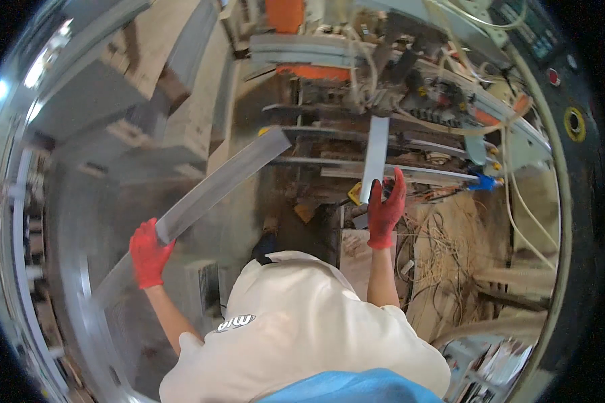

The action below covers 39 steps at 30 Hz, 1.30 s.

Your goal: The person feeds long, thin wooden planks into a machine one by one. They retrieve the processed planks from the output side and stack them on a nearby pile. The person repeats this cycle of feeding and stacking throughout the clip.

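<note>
My left hand [150, 252], in a red glove, is closed around a long, flat grey board [225, 181]. The board slants up toward the middle of the view; its lower end is blurred. My right hand [387, 211], also red-gloved, is raised with its fingers apart. It is beside the near end of a narrow pale strip [377, 151], and whether it touches the strip I cannot make out. The strip's far end runs in under the head of a machine [390, 87].
Metal rails [410, 168] cross the machine, one with a blue fitting [484, 182]. Loose cables [440, 258] lie tangled on the right. Stacked boards [195, 121] stand at the left. A dark control panel [571, 168] with a red button edges the far right.
</note>
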{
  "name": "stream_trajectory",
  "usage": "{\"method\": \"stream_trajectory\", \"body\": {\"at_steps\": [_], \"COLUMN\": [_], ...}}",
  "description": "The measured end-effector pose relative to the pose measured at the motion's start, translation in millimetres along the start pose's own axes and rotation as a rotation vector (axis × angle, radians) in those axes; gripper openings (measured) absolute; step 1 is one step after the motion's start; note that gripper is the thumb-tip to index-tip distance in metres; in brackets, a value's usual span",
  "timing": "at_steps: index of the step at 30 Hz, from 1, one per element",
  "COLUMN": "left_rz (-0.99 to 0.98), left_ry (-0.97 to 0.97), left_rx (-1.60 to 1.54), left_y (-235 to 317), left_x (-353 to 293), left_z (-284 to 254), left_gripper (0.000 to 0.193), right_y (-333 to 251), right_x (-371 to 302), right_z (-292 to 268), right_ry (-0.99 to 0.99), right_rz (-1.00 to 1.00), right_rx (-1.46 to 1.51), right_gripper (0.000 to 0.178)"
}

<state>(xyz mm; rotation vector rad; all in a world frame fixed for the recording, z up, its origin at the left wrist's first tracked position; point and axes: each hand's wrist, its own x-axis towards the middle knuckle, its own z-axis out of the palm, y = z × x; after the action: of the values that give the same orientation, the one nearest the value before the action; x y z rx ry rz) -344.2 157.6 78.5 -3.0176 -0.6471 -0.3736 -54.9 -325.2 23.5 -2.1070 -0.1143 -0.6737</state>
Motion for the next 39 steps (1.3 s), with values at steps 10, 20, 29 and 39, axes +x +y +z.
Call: {"method": "stream_trajectory", "body": {"at_steps": [10,20,29,39], "left_rz": [-0.114,-0.344,-0.414,-0.910], "left_ry": [0.463,0.520,0.470,0.211], "left_rx": [0.454,0.457,0.638,0.172], "left_y": [45.6,88.0,76.7,23.0], "left_x": [-199.0,-324.2,-373.1,-661.5], "left_z": [-25.4,-52.4,-33.6,-27.4], "left_gripper": [0.055,0.039,0.029,0.069], "right_y": [-97.0,-130.5,-128.4,-259.2], "right_x": [-49.8,-88.2,-100.3,-212.3], "right_z": [23.7,16.7,40.3,106.2], "right_ry": [-0.786,-1.196,-1.330,-1.558], "right_rz": [-0.138,-0.178,-0.456,-0.328], "right_rx": [0.669,0.677,0.500,0.637], "right_gripper": [0.061,0.042,0.020,0.037]}}
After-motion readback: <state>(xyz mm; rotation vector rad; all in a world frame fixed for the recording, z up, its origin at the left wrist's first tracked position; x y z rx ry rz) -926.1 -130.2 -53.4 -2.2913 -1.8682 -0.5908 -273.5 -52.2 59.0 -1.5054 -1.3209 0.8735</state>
